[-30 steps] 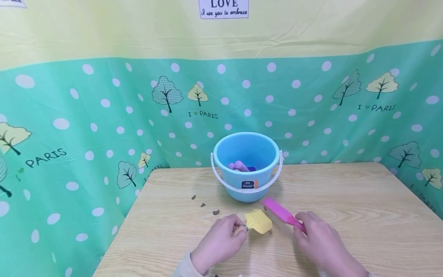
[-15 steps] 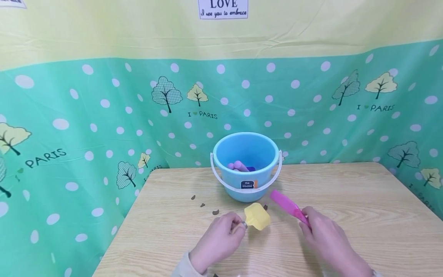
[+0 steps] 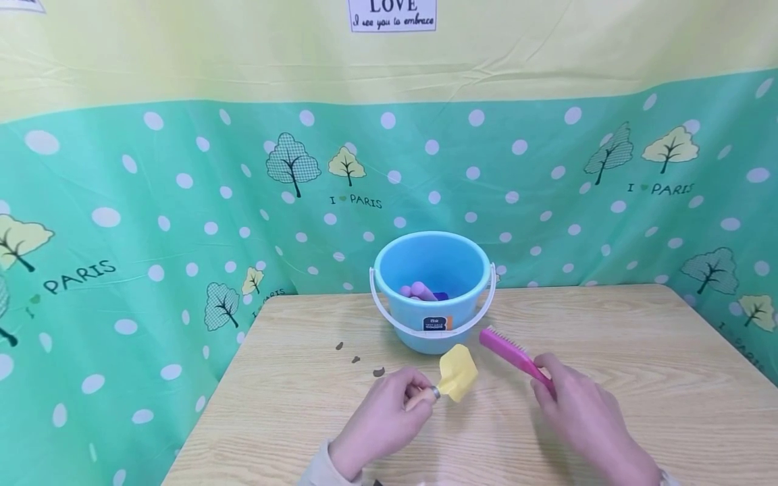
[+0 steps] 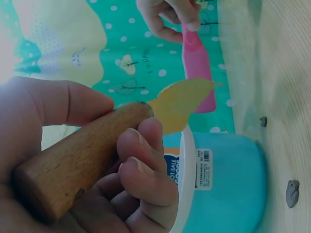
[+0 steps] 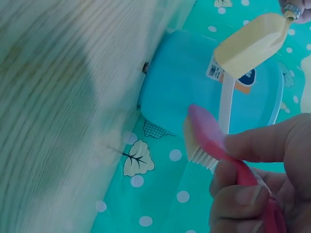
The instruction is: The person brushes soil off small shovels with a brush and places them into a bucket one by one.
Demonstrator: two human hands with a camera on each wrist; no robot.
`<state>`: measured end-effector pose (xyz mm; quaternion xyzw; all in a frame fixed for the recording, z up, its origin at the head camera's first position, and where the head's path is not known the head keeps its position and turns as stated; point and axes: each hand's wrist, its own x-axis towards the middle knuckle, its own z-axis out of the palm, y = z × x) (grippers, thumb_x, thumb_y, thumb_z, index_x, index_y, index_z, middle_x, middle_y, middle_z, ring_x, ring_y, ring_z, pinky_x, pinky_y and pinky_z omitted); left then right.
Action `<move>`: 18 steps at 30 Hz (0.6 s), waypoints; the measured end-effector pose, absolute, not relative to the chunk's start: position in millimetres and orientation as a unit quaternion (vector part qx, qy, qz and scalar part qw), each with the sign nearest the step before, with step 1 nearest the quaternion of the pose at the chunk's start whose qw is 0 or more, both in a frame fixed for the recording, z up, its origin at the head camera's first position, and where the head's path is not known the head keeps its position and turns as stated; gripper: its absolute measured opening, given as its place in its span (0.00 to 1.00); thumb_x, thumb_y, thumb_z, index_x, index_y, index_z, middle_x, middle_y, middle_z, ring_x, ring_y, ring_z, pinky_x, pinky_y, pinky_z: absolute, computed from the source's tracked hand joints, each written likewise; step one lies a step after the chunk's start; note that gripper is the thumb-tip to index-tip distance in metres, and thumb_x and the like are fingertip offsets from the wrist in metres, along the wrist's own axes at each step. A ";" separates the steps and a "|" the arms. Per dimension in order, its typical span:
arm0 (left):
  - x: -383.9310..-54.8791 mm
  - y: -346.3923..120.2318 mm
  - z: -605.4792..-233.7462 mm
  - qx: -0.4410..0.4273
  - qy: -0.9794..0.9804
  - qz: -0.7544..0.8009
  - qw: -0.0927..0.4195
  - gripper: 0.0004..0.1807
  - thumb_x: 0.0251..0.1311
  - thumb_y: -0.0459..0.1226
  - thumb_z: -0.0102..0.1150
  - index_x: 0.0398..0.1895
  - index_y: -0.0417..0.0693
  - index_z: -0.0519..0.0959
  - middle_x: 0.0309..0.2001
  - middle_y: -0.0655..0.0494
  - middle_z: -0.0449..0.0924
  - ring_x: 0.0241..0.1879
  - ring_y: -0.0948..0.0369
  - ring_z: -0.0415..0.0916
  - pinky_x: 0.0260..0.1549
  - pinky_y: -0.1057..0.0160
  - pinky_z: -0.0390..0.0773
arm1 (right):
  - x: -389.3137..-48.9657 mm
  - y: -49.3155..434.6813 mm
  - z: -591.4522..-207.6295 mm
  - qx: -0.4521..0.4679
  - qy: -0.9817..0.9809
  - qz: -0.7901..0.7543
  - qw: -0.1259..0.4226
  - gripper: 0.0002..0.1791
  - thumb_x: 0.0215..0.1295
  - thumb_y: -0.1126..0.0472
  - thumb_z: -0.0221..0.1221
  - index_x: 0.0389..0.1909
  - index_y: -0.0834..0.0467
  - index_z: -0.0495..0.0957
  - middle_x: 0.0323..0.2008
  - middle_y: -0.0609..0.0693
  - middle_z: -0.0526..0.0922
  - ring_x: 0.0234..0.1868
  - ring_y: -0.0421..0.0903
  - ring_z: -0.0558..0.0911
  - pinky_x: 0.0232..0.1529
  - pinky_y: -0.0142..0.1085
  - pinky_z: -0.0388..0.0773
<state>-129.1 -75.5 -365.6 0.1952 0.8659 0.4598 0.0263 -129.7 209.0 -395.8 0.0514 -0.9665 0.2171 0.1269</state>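
Note:
In the head view my left hand [image 3: 389, 415] grips the wooden handle [image 4: 85, 158] of a small trowel with a yellow blade [image 3: 458, 372]. The blade is tilted, just in front of the blue bucket [image 3: 463, 310]. Between the thumb and fingers of my right hand [image 3: 586, 418] is a pink brush [image 3: 513, 354]. Its pale bristles [image 5: 197, 150] show along one edge, and it is apart from the trowel. Several small dark clumps lie on the table, one clump [image 3: 379, 372] left of the trowel and another clump [image 4: 263, 121] close by the bucket.
The bucket has a white handle [image 3: 389, 317] hanging down its front and holds purple things [image 3: 421, 291], partly hidden. A wooden table [image 3: 608, 351] extends around it. Behind stands a green and yellow curtain [image 3: 547, 169] with trees and dots.
The brush has moved right, away from the trowel, and turned so its bristles show. The trowel blade has risen and tipped; a dark clump seen beside it is now out of sight in the head view.

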 end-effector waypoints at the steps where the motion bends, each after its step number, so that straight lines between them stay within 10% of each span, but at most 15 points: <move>1: -128.8 -75.6 -365.2 0.197 0.864 0.462 0.029 0.07 0.58 0.39 0.56 0.37 0.47 0.78 0.26 0.64 0.76 0.24 0.68 0.71 0.25 0.68 0.73 | -130.2 209.4 -395.7 0.049 -0.966 0.219 0.131 0.17 0.62 0.61 0.58 0.52 0.57 0.74 0.18 0.43 0.69 0.15 0.41 0.63 0.12 0.35 0.60; 18: -124.1 -77.4 -356.7 0.224 0.834 0.504 -0.021 0.07 0.61 0.39 0.58 0.42 0.51 0.78 0.30 0.62 0.76 0.27 0.66 0.72 0.27 0.67 0.75 | -137.1 219.5 -397.6 0.036 -0.963 0.220 0.149 0.16 0.63 0.64 0.49 0.49 0.64 0.78 0.32 0.53 0.80 0.17 0.42 0.65 0.13 0.37 0.60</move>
